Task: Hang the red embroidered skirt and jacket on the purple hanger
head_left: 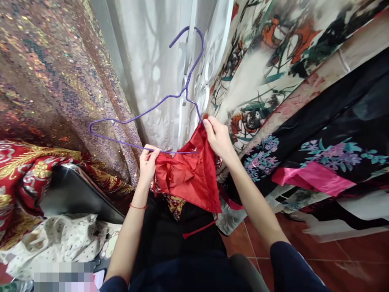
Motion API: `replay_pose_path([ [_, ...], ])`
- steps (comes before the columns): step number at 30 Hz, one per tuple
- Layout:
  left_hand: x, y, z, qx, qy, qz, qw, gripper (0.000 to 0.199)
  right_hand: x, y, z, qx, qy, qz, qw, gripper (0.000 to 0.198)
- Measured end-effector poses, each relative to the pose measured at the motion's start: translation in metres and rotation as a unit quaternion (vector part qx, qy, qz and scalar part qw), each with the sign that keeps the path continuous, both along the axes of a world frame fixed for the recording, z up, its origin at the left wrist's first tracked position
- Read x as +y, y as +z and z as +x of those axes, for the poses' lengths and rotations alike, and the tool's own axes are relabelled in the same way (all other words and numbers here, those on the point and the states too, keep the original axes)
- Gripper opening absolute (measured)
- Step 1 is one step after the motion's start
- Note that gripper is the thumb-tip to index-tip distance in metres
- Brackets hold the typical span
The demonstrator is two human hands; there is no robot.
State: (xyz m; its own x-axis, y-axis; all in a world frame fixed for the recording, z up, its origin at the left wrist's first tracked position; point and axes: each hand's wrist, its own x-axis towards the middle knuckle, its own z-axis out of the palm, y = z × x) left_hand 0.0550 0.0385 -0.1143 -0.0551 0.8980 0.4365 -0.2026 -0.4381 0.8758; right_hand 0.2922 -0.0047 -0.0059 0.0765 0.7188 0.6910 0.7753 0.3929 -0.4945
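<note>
A red satin garment (194, 178) hangs between my hands, with a purple wire hanger (165, 97) partly inside it. My right hand (217, 138) is closed on the garment's upper right corner, where the hanger's right end is covered by the cloth. At the garment's left edge, my left hand (148, 164) pinches the fabric close to the hanger's bottom bar. The hanger's left end sticks out bare, and its hook points up. Gold patterned cloth (175, 207) shows beneath the red fabric, and a thin red tie (199, 229) dangles below.
A sequined curtain (69, 81) hangs at left, beside a white metal scrollwork frame (208, 69). Floral dresses (258, 81) and a black embroidered garment (328, 121) hang at right. Red-gold clothing (30, 174) drapes over a black chair back (80, 198), near white dotted cloth (57, 239).
</note>
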Motion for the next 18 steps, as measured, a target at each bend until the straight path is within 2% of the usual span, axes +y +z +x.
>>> replay_pose_path([
  [3, -0.001, 0.002, -0.005, 0.004, -0.004, -0.009, 1.000, 0.025, 0.004, -0.009, -0.016, 0.006, -0.023, 0.015, 1.000, 0.036],
  [7, -0.005, 0.013, -0.013, 0.011, -0.031, -0.026, 0.999, 0.027, 0.007, -0.002, -0.024, -0.029, -0.035, -0.004, 0.999, 0.036],
  [10, -0.006, 0.024, -0.024, 0.059, -0.027, -0.010, 0.998, 0.026, 0.011, 0.001, -0.021, -0.063, -0.047, -0.008, 0.997, 0.039],
  [12, -0.004, 0.024, -0.037, 0.100, -0.030, -0.010, 0.995, 0.034, 0.013, 0.001, -0.017, -0.088, -0.065, 0.000, 0.994, 0.039],
  [14, 0.000, 0.013, -0.053, 0.137, -0.055, -0.044, 0.988, 0.046, 0.015, -0.001, -0.012, -0.111, -0.084, 0.011, 0.990, 0.038],
  [16, 0.005, -0.005, -0.066, 0.162, -0.075, -0.112, 0.977, 0.047, 0.016, -0.001, -0.008, -0.132, -0.095, 0.016, 0.987, 0.038],
  [18, 0.012, -0.024, -0.076, 0.131, -0.033, -0.179, 0.975, 0.043, 0.015, 0.000, -0.005, -0.149, -0.102, 0.013, 0.984, 0.038],
])
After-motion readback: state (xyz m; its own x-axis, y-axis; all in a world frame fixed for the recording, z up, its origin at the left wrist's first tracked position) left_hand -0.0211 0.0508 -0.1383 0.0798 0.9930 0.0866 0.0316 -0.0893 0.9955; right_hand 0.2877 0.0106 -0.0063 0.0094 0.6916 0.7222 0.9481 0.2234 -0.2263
